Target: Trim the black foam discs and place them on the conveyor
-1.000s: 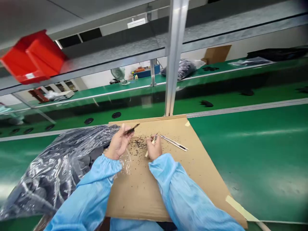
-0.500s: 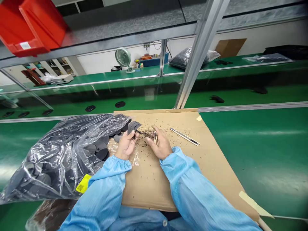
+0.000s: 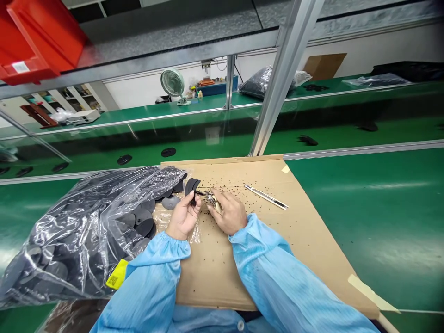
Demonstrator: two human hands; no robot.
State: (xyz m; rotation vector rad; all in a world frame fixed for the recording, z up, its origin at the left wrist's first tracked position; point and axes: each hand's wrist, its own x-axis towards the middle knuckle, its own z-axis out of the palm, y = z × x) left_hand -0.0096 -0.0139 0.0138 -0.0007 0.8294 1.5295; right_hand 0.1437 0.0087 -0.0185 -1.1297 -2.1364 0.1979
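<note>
My left hand (image 3: pixel 183 216) pinches a dark, ridged curved part (image 3: pixel 192 186) above the brown cardboard sheet (image 3: pixel 215 259). My right hand (image 3: pixel 229 212) is closed round a small metal hand tool with pale handles (image 3: pixel 212 200). The tool's tip meets a thin black piece at the dark part's right side; the exact contact is too small to tell. Small black bits lie scattered on the cardboard around both hands. A slim cutter knife (image 3: pixel 266 196) lies to the right of my right hand.
A large clear bag of dark discs (image 3: pixel 79 236) with a yellow label lies at the left, its mouth near my left hand. A metal post (image 3: pixel 277 88) rises behind the cardboard. A red bin (image 3: pixel 45 37) sits upper left, and a fan (image 3: pixel 172 83) stands behind.
My right hand has closed more round the tool and moved it left, up to the part in my left hand. The view has shifted slightly.
</note>
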